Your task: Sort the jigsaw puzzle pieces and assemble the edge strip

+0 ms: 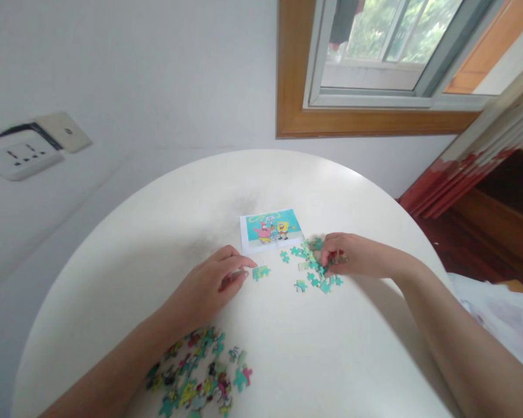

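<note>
My left hand (226, 271) rests on the white table, index finger stretched out and thumb apart. Its index fingertip touches a small strip of joined teal and yellow-green puzzle pieces (262, 272). My right hand (342, 252) reaches into a loose pile of mostly teal puzzle pieces (316, 280), fingers curled and thumb close to the fingertips. Whatever lies between those fingertips is too small to make out. Just beyond the hands lies a picture card (273, 228) with a pink starfish figure and a yellow square figure on teal.
A larger heap of mixed-colour puzzle pieces (200, 377) lies near me, partly behind my left forearm. The round white table (287, 348) stands by a wall with a socket (24, 154) and a wood-framed window (375, 119). White plastic bags (501, 313) are at the right.
</note>
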`<action>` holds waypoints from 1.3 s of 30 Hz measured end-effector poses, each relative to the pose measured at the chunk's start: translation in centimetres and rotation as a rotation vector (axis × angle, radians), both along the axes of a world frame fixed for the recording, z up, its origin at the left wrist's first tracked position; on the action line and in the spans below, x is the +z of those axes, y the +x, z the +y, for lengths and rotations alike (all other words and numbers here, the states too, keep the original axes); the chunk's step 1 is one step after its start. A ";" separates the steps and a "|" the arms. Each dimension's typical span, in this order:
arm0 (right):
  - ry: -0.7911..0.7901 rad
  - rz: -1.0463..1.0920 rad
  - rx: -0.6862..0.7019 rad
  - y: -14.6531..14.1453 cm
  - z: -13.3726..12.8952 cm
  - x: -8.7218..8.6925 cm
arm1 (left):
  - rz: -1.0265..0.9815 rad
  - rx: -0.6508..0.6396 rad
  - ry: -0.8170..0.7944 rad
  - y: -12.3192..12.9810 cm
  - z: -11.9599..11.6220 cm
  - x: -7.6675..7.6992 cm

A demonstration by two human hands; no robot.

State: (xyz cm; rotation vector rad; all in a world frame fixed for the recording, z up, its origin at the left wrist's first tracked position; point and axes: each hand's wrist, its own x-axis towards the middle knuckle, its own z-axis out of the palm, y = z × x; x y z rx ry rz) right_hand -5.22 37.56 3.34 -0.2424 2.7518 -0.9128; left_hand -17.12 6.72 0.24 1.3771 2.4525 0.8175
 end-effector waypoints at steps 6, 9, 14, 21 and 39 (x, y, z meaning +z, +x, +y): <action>-0.105 -0.145 -0.066 0.2 0.5 0.1 | -0.004 -0.005 0.002 0.0 0.0 0.1; -0.126 -0.134 -0.161 0.3 1.3 0.4 | -0.004 -0.007 0.011 0.0 0.0 0.1; -0.077 -0.040 -0.316 0.0 3.0 0.0 | 0.001 -0.014 0.015 0.0 -0.1 0.2; -0.010 0.001 -0.372 -0.5 3.9 -0.8 | 0.013 -0.006 0.018 0.0 0.0 0.0; -0.040 0.214 -0.244 -0.8 1.1 -0.5 | 0.020 -0.014 0.001 -0.1 0.0 -0.1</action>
